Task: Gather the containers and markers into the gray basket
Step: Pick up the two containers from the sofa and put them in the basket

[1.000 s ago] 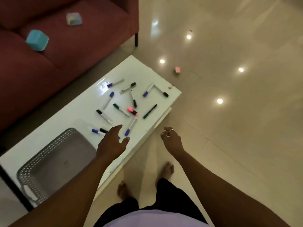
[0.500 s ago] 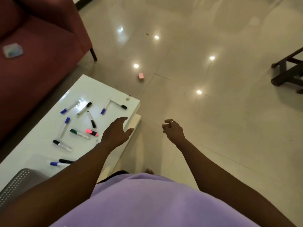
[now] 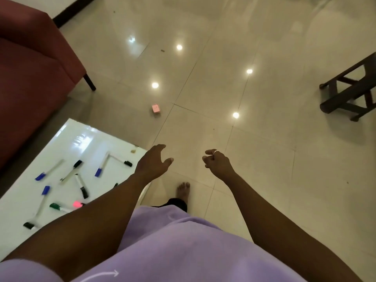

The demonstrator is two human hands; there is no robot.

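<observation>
Several markers lie scattered on the white table (image 3: 67,135) at lower left, among them a blue-capped marker (image 3: 101,164), a black-capped marker (image 3: 81,186) and a pink highlighter (image 3: 77,204). A small pink container (image 3: 156,108) sits on the floor beyond the table. My left hand (image 3: 153,162) hovers past the table's right corner, fingers spread, holding nothing. My right hand (image 3: 216,162) hangs over the floor with fingers loosely curled, empty, a ring on one finger. The gray basket is out of view.
A dark red sofa (image 3: 30,64) stands at the left behind the table. A dark wooden stool (image 3: 352,88) is at the right. Glossy tiled floor (image 3: 244,129) stretches ahead. My bare foot (image 3: 183,191) steps forward beside the table.
The view has swung right and forward; the basket and the sofa's containers left the frame. My left hand moved off the table to beyond its corner. Both hands stay empty.
</observation>
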